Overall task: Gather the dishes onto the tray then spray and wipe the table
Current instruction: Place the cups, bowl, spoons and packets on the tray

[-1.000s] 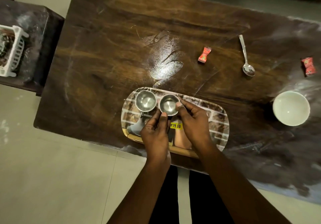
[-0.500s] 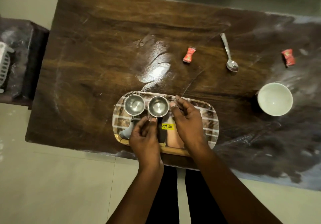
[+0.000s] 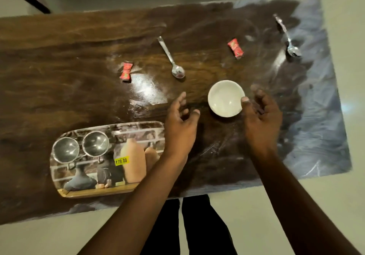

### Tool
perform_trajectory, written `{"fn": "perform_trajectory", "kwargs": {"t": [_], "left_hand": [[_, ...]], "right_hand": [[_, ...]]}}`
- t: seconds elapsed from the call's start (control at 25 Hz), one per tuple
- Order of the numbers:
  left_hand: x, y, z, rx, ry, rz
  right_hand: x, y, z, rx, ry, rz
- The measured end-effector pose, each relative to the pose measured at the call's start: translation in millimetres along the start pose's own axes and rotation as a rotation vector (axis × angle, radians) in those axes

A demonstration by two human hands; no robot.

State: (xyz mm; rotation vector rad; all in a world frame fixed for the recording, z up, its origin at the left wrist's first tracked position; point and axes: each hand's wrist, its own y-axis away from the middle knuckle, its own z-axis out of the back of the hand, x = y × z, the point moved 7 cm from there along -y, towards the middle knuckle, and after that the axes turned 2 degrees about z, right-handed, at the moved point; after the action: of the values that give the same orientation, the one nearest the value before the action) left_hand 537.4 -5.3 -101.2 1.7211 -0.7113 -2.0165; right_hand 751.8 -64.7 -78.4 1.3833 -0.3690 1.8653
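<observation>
White and glossy, the small round bowl [image 3: 225, 98] sits upright on the table [image 3: 59, 76], between my two hands. My right hand [image 3: 260, 120] hovers at its right side, fingers loose and half curled, gripping nothing. The thumb tip lies at the bowl's rim, though I cannot tell whether it presses. My left hand [image 3: 180, 124] hangs just left of the bowl and apart from it, fingers spread and relaxed, palm turned toward the bowl, holding nothing.

Left of my left wrist, near the front edge of the table, lies the tray [image 3: 94, 193]. It is long, with rounded corners and a shiny print of a brick wall and clay pots, and it bears a yellow price sticker [image 3: 122, 161]. At its left end stand the first steel cup [image 3: 66, 150] and the second steel cup [image 3: 95, 143], side by side, their polished insides mirror-bright.

Beyond the bowl lies the near spoon [image 3: 171, 59], slim and metal, handle angled away to the left. A crinkled red wrapper [image 3: 126, 71] lies to its left, and another red wrapper [image 3: 235, 48] lies well to its right. The far spoon [image 3: 288, 37] rests toward the table's right end.

The tabletop is dark wood grain under a glossy coat, streaked with pale dusty smears and one bright patch of glare.
</observation>
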Motion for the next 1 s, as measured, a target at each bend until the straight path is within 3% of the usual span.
{"fn": "perform_trajectory", "kwargs": {"t": [0.12,0.24,0.36,0.52,0.72,1.0], "left_hand": [[-6.8,-21.6,-44.0,0.063,-0.005,0.030],[-1.7,-37.5,-65.0,0.024,0.041,0.064],[6.3,-41.5,-75.0,-0.003,0.068,0.075],[8.0,-34.3,-69.9,-0.054,0.099,0.067],[7.6,7.1,-8.8,-0.106,0.192,0.022],[54.1,101.2,154.8,-0.231,0.232,0.029]], "right_hand": [[-33.4,-31.4,8.7,0.034,-0.039,-0.113],[-54.7,-44.0,-3.6,0.164,-0.082,-0.185],[-61.4,-44.3,-14.9,0.259,-0.086,-0.174],[-55.0,-36.6,-19.3,0.263,-0.115,-0.162],[-22.1,19.2,-30.8,0.325,-0.103,-0.136],[3.3,166.4,-95.4,0.509,-0.109,-0.168]]}}
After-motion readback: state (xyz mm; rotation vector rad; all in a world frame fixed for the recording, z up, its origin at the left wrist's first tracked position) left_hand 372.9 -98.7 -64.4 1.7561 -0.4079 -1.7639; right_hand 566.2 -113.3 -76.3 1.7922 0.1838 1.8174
